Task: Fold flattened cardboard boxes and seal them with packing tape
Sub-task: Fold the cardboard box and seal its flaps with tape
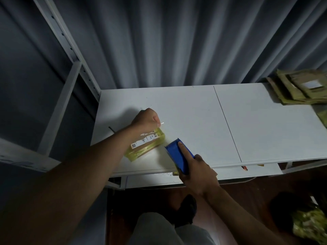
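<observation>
A small folded cardboard box (146, 146), glossy with tape and bearing a white barcode label, lies on the white table (194, 121) near its front left. My left hand (146, 121) is curled over the box's far end and pinches a thin strip of tape that glints beside the thumb. My right hand (198, 172) grips a blue tape dispenser (178, 156), index finger stretched along its top. The dispenser's toothed edge points at the box's near right corner, close to it.
A stack of flattened cardboard boxes (300, 89) lies at the table's far right corner. A white metal shelf frame (70, 55) rises at the left. Grey curtains hang behind. More cardboard lies on the floor (307, 225) at the lower right, by my legs.
</observation>
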